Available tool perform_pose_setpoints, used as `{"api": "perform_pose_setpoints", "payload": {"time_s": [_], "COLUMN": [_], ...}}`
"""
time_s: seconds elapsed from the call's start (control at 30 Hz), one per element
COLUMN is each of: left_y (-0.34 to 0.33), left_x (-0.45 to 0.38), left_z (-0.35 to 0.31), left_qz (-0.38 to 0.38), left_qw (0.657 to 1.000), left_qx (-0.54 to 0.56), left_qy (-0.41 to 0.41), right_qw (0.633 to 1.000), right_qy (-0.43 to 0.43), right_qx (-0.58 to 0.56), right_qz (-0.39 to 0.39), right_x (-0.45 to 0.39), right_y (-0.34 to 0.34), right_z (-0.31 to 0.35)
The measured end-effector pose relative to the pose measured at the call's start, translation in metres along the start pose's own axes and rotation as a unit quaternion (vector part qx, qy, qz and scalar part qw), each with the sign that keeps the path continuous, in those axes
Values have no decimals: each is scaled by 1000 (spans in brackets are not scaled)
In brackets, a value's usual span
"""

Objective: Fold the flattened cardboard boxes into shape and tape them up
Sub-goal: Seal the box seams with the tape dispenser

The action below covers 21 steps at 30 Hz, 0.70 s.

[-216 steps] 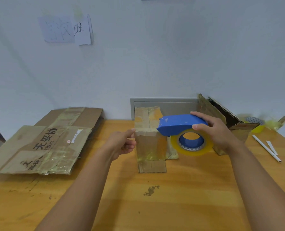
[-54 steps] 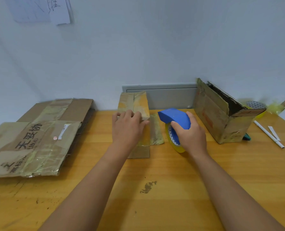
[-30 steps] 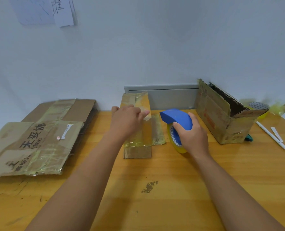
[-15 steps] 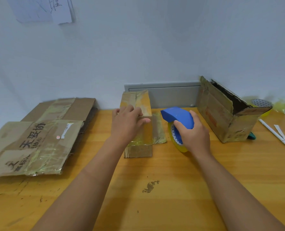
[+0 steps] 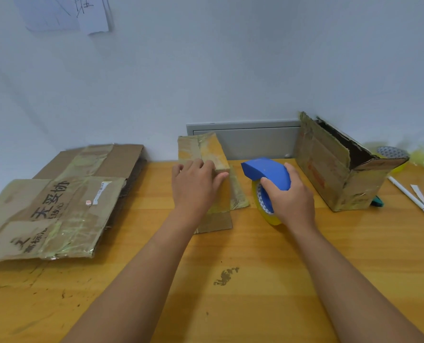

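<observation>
A small taped cardboard box stands on the wooden table near the wall, flaps spread on the tabletop in front and to its right. My left hand lies flat on the box's near side, fingers straight and reaching its top edge. My right hand grips a blue tape dispenser with a yellowish tape roll, resting on the table just right of the box.
Flattened cardboard boxes are stacked at the left. An assembled open box stands at the right, with a white pen and a tape roll beyond it. A grey panel is set in the wall.
The dispenser has come down from the box top to the table at the right. My left hand has moved from the box's side onto its front and keeps pressing there.
</observation>
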<state>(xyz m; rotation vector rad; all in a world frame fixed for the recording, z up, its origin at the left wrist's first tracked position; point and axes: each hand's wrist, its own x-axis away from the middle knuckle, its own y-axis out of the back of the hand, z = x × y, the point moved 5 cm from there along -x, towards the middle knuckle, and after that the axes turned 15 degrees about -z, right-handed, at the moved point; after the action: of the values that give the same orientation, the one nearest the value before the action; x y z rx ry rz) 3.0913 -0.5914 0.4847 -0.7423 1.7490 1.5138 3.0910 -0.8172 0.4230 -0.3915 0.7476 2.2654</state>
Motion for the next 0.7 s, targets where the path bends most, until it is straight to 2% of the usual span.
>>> {"api": "perform_pose_setpoints", "payload": {"time_s": [0.13, 0.27, 0.4, 0.6, 0.7], "left_y": [4, 2, 0, 2, 1], "left_x": [-13, -16, -12, -7, -3], "left_z": [22, 36, 38, 30, 17], "left_qz": [38, 82, 81, 21, -3], "left_qw": [992, 978, 970, 982, 989], "left_qx": [111, 189, 230, 189, 146], "left_qy": [42, 17, 10, 0, 24], "right_qw": [1000, 1000, 1000, 1000, 1000], "right_qy": [-3, -10, -11, -3, -1], "right_qx": [-1, -6, -8, 0, 1], "right_qz": [-2, 1, -1, -3, -1], "right_x": [-1, -1, 0, 0, 1], "right_y": [0, 0, 1, 1, 2], "right_z": [-1, -2, -1, 0, 0]}}
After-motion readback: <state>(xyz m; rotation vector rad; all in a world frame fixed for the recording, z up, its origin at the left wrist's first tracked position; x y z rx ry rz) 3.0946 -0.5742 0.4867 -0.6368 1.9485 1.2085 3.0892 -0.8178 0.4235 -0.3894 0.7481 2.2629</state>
